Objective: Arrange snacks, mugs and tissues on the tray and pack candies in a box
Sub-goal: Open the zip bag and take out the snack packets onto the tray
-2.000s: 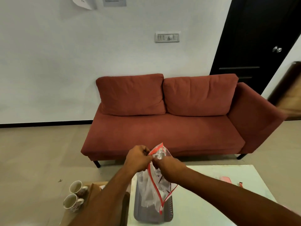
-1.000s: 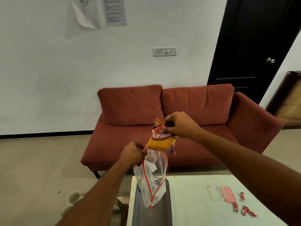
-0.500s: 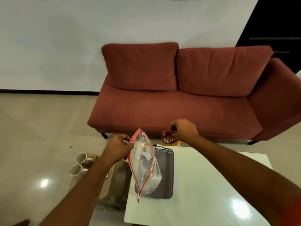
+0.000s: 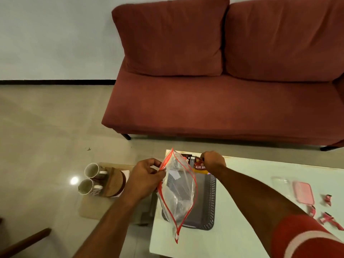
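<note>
My left hand (image 4: 146, 176) grips the red-edged rim of a clear zip bag (image 4: 178, 190), which hangs over the grey perforated tray (image 4: 209, 198) on the white table (image 4: 242, 183). My right hand (image 4: 213, 161) holds a yellow and red snack packet (image 4: 199, 167) at the tray's far end. A second dark packet (image 4: 187, 158) lies just left of it. Two mugs (image 4: 92, 178) lie on a low wooden stand to the left, beside a round wooden tissue holder (image 4: 115, 181). A pink lid (image 4: 303, 194), a clear box (image 4: 281, 183) and several red candies (image 4: 327, 211) lie on the table's right side.
A red sofa (image 4: 214, 94) stands beyond the table, with tiled floor (image 4: 46, 127) to the left. A dark wooden piece (image 4: 24, 243) shows at the lower left corner.
My right hand drew the snack packet out of the bag and lowered it to the tray's far end. My view tilted down towards the table.
</note>
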